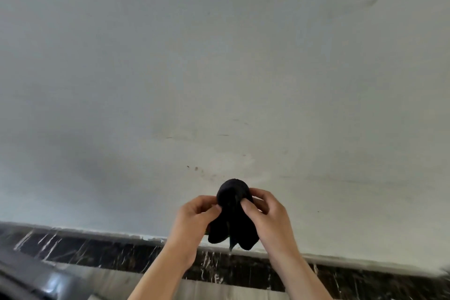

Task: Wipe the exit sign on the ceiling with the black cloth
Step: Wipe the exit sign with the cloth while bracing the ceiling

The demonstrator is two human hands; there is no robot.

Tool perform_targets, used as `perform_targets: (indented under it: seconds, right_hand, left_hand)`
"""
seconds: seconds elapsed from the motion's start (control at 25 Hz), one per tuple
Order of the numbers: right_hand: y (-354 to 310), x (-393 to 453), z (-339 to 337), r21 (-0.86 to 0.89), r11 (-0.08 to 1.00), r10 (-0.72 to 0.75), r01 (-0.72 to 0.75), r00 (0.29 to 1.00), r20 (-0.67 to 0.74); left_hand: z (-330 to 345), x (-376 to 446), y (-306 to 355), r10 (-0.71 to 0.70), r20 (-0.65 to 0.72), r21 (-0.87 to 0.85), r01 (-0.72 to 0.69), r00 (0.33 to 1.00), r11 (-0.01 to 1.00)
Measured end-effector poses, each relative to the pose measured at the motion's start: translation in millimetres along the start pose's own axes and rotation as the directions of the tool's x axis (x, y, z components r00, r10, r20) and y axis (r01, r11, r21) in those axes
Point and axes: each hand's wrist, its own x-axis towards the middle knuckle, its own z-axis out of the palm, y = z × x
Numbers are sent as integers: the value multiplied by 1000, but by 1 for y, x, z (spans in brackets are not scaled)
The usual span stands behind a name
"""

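A black cloth (231,217) is bunched into a rounded top with its loose ends hanging down, held up close under the white ceiling (219,68). My left hand (194,219) pinches its left side and my right hand (265,212) pinches its right side. A thin green edge (231,243) shows below the cloth between my hands; I cannot tell what it belongs to. No exit sign is plainly visible; whatever is behind the cloth is hidden.
A dark marble band (109,251) with white veins runs along the wall under the ceiling. A dark shiny curved object (31,282) sits at the lower left corner. The ceiling has small scuffs and spots (194,168) near my hands.
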Motion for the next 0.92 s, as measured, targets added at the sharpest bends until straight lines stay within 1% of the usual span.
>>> perform_targets:
  seconds: [0.08, 0.16, 0.4, 0.48, 0.56, 0.6, 0.68, 0.76, 0.84, 0.88, 0.92]
  right_hand:
    - [13, 8, 2, -80, 997, -9, 9, 1000, 11]
    - [29, 16, 2, -138, 990, -22, 24, 1000, 20]
    - [140, 67, 14, -172, 985, -1, -4, 1000, -26]
    - [178, 80, 21, -192, 981, -14, 15, 1000, 5]
    - [212, 89, 27, -219, 974, -39, 57, 995, 88]
    - [229, 96, 30, -238, 968, -45, 76, 990, 130]
    - [264, 112, 36, -283, 954, -59, 101, 986, 156]
    - [301, 126, 42, -331, 933, -111, 143, 987, 113]
    - [327, 138, 44, -325, 934, -145, 146, 989, 27]
    - [345, 142, 47, -306, 941, -161, 146, 987, -25]
    - [362, 148, 50, -282, 948, -171, 147, 983, -62]
  left_hand:
    - [2, 18, -11, -50, 17, -19, 50, 999, 999]
    - [3, 35, -28, -64, 42, -10, 65, 997, 998]
    - [8, 97, -130, -130, 129, -61, 138, 983, 989]
    - [10, 117, -168, -163, 108, -68, 171, 981, 983]
    - [14, 138, -204, -200, 93, -79, 208, 975, 975]
    - [15, 151, -221, -215, 93, -87, 223, 972, 971]
    - [18, 177, -252, -218, 115, -101, 230, 969, 968]
    - [20, 197, -283, -184, 157, -90, 200, 970, 976]
    - [21, 210, -299, -143, 186, -61, 157, 972, 986]
    - [21, 215, -314, -104, 184, -35, 113, 977, 993]
    - [20, 221, -325, -59, 154, -1, 60, 986, 998]
